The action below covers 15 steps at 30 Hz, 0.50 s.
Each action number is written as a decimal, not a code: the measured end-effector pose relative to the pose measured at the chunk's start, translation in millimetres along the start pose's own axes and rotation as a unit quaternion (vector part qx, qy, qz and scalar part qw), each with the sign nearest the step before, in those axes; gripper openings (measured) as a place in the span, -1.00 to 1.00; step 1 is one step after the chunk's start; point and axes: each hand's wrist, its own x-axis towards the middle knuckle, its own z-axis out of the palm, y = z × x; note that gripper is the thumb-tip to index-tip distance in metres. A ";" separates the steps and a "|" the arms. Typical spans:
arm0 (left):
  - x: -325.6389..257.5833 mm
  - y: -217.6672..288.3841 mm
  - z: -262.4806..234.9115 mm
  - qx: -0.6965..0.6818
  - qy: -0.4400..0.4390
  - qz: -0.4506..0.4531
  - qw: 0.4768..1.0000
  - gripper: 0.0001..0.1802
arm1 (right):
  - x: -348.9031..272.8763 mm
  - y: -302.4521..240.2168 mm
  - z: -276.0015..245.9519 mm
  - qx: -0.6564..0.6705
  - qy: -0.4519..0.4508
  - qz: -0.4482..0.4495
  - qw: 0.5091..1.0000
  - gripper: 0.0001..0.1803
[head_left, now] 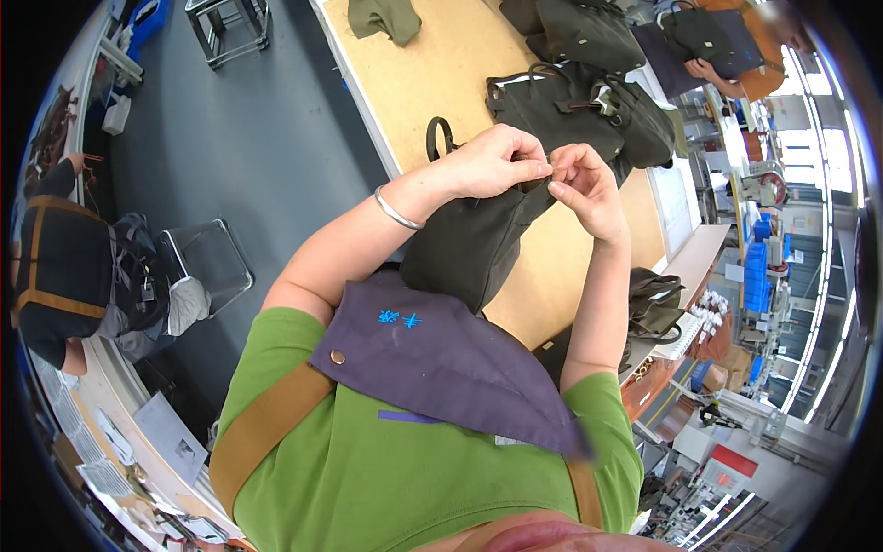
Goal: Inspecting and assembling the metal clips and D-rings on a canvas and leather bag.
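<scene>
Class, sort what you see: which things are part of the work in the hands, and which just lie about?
In hand:
left hand
right hand
dark green bag, pinched at its top edge

Lying about:
finished dark bags on the wooden table
green cloth
wire stool

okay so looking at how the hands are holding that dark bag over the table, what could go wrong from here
1. Both hands, left hand and right hand, pinch only the top edge of the dark bag, which hangs over the wooden table's edge; a loosened pinch could let it slide toward the floor.
2. The pinched spot is tiny and partly hidden by fingertips, so fine work there could slip.
3. Other dark bags crowd close behind; straps might snag.
</scene>
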 end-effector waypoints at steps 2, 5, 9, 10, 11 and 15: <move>-0.4 0.6 0.1 0.007 0.001 0.003 1.000 -0.77 | -0.2 -0.7 -0.4 -0.005 0.001 0.004 1.000 -0.69; -1.4 2.7 -0.1 0.013 0.003 0.007 1.000 -0.77 | -0.3 -2.5 0.1 -0.008 -0.002 0.014 1.000 -0.70; -4.4 15.6 -5.0 0.085 -0.001 0.010 0.996 -0.75 | -0.1 -8.3 3.8 -0.046 0.002 0.067 0.997 -0.74; -4.7 17.6 -5.6 0.101 0.001 0.017 0.995 -0.74 | 0.4 -8.4 2.7 -0.053 -0.003 0.078 0.996 -0.75; -4.8 18.9 -5.8 0.117 0.002 0.023 0.993 -0.74 | 1.8 -8.2 0.0 -0.060 -0.009 0.088 0.994 -0.77; -4.4 18.4 -5.7 0.131 0.007 0.029 0.991 -0.76 | 4.9 -11.7 0.1 -0.092 -0.012 0.151 0.984 -0.85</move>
